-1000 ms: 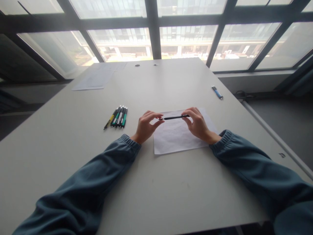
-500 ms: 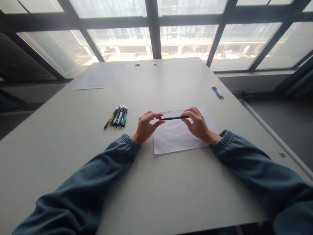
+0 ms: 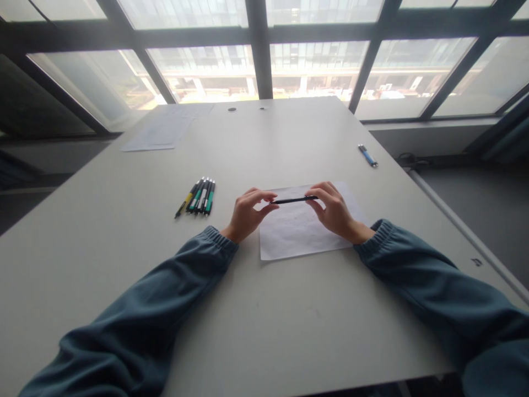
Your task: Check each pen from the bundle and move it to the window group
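A slim black pen (image 3: pixel 292 200) is held level between both hands, over a white sheet of paper (image 3: pixel 303 234). Thumb and fingers of my left hand (image 3: pixel 249 212) pinch its left end. At the other end, my right hand (image 3: pixel 332 209) grips it the same way, its fingers covering part of the barrel. Faint marks show on the sheet, too small to read. To the left of my left hand lies a row of several pens (image 3: pixel 200 197) with yellow, green, white and black barrels.
Two blue pens (image 3: pixel 367 156) lie near the right edge of the white table (image 3: pixel 231 325). More sheets of paper (image 3: pixel 157 129) rest at the far left. Round holes (image 3: pixel 232 110) show near the back edge, before large windows.
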Demonstrator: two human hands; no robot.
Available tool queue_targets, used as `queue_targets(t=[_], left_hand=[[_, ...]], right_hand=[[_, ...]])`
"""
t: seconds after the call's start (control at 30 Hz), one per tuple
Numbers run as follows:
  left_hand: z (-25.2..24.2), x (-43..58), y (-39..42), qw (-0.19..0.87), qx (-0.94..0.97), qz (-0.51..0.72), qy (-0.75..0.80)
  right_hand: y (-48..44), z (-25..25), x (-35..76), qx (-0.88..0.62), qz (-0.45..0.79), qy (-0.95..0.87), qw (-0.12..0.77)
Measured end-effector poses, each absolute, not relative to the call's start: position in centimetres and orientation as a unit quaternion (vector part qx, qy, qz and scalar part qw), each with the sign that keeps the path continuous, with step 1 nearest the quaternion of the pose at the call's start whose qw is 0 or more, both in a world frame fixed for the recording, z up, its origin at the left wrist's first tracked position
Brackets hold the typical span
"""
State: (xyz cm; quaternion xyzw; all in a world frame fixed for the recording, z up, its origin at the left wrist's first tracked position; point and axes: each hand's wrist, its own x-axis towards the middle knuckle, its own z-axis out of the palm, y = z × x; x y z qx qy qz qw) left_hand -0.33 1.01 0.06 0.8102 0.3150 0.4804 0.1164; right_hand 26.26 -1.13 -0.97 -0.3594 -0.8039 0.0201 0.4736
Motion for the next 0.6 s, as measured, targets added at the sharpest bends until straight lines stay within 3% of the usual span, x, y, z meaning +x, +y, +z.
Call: queue_targets(t=[0.6], left_hand=[[0.14,-0.16,1.04,0.128,0.823,0.462,0.304]], right_hand=[[-1.06,-1.09,26.17,-0.376,0.056,-0.81,0.447]])
